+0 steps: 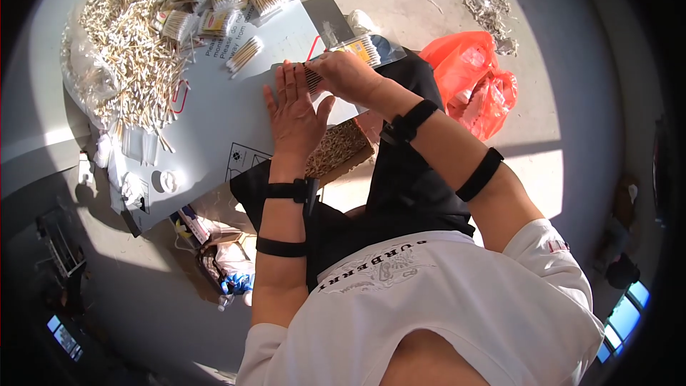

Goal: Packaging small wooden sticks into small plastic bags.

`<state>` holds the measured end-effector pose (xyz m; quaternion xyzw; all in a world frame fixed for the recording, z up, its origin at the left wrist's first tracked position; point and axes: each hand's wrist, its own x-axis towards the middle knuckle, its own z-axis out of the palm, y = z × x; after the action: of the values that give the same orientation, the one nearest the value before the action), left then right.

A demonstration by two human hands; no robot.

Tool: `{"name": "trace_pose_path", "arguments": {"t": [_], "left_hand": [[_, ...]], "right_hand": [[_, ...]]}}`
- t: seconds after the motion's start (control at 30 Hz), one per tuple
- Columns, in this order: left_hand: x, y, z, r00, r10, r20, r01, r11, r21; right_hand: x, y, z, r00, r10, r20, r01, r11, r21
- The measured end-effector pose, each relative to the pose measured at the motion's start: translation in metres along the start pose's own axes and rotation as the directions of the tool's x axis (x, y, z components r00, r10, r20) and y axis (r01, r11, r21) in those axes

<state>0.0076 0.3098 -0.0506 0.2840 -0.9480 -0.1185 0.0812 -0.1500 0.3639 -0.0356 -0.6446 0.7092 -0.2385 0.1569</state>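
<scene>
Presently, the cotton swabs (312, 81) are over the desk (214, 118), at one o'clock from the left hand (295, 118) and nine o'clock from the right hand (348, 76), so between them. The left is unclenched, fingers stretched; the right bends beside the swabs, its grip I cannot tell.

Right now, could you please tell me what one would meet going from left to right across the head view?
Pile of loose cotton swabs, small bundle of swabs, left hand, right hand, red plastic bag.
</scene>
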Motion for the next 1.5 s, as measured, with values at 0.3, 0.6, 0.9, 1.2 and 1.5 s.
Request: {"name": "trace_pose_path", "arguments": {"t": [0.3,0.6,0.9,1.2,1.5], "left_hand": [[-0.001,0.004,-0.002,0.998,-0.002,0.055,-0.001,0.998,0.057],[-0.001,0.000,0.002,0.999,0.008,0.054,-0.010,0.999,0.034],[-0.003,-0.006,0.004,0.999,0.029,0.013,-0.029,0.999,0.022],[0.001,0.004,-0.002,0.998,-0.004,0.068,0.001,0.999,0.045],[0.000,0.004,-0.005,0.997,-0.030,0.077,0.026,0.999,0.047]], "right_hand": [[-0.008,0.000,-0.005,0.997,0.019,-0.069,-0.016,0.999,0.040],[-0.037,-0.019,0.002,0.986,-0.005,-0.168,-0.065,0.911,-0.407],[-0.035,-0.015,0.005,0.893,0.167,-0.418,-0.116,0.983,0.144],[-0.030,-0.035,0.052,0.741,0.560,-0.371,0.146,0.405,0.903],[-0.030,-0.030,0.054,0.784,0.486,-0.386,0.172,0.427,0.888]]}}
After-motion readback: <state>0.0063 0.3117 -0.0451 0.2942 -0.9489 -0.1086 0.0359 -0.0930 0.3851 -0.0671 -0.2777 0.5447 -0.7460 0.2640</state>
